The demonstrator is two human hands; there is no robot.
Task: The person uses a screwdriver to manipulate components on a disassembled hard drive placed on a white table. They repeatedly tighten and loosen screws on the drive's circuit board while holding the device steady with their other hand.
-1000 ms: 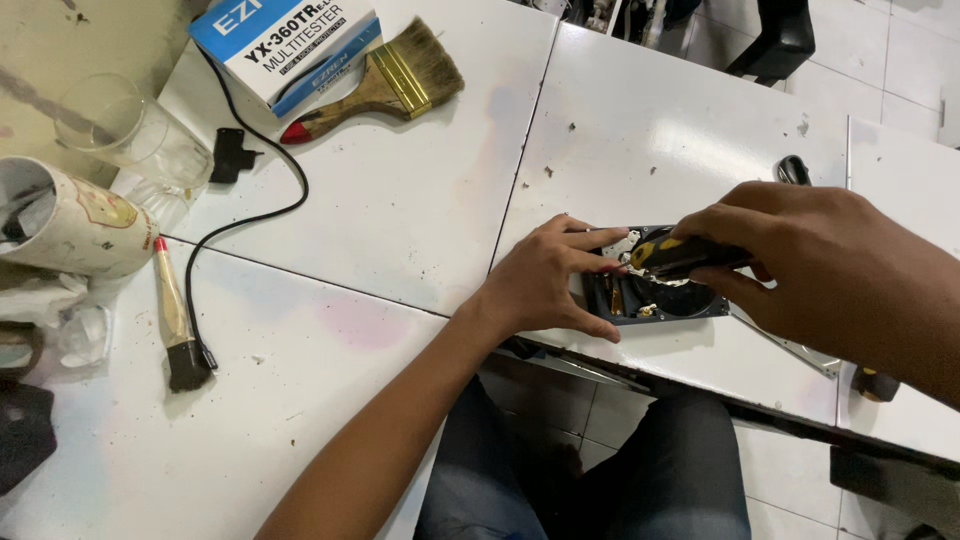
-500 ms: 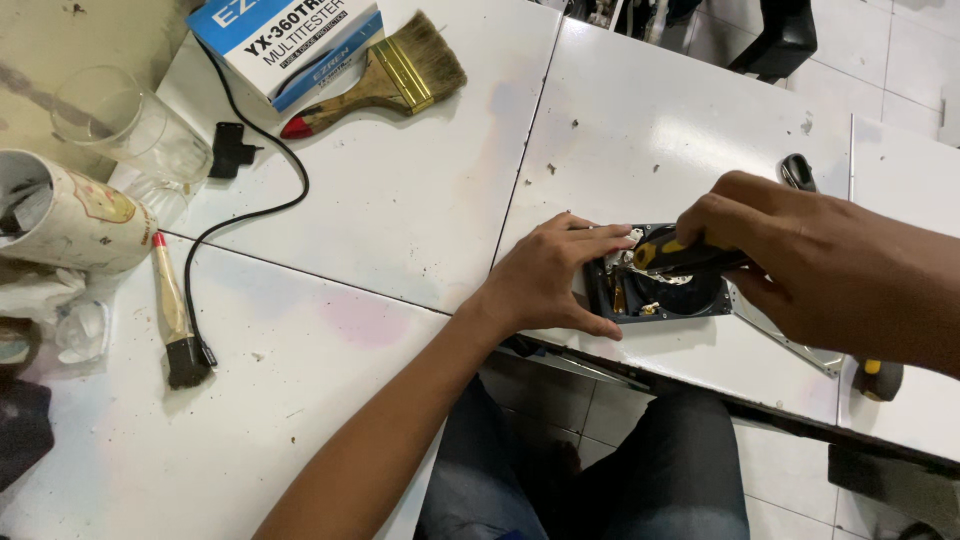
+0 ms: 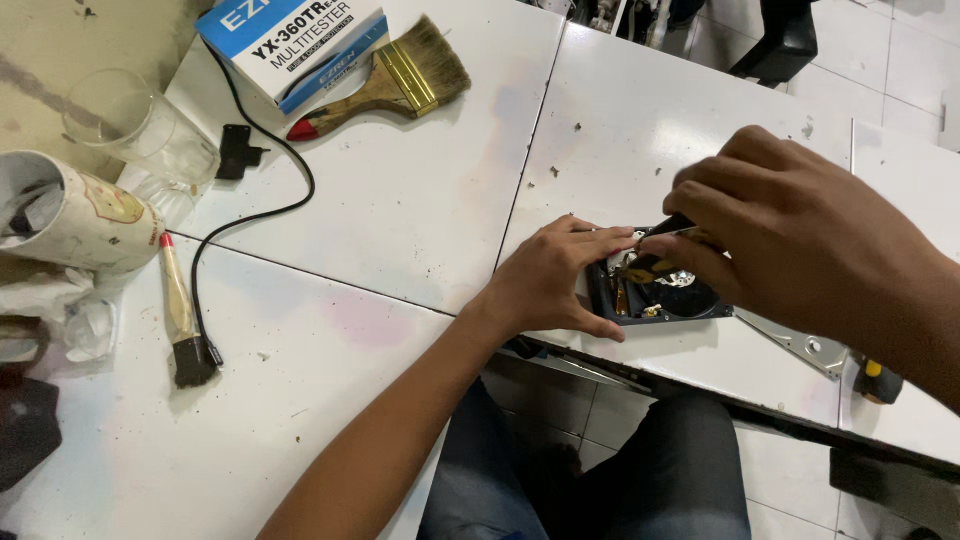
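An opened hard disk drive (image 3: 668, 298) lies near the front edge of the white table (image 3: 420, 200), its dark platter and metal parts showing. My left hand (image 3: 555, 280) is pressed flat on the drive's left side and holds it still. My right hand (image 3: 790, 240) reaches over the drive from the right. Its fingers pinch a thin dark tool (image 3: 672, 232) whose tip points down into the drive's inner parts. The hand hides most of the tool.
The drive's metal cover plate (image 3: 800, 345) lies at the right beside a yellow-handled screwdriver (image 3: 878, 380). At the back are a blue-and-white box (image 3: 290, 45) and a wide paintbrush (image 3: 385, 85). A small brush (image 3: 182, 320), black cable (image 3: 260, 215), glass (image 3: 140, 130) and cup (image 3: 85, 215) are at left.
My right hand has lifted a little and shifted over the drive with the tool; the view has tilted slightly. My left hand stays on the drive.
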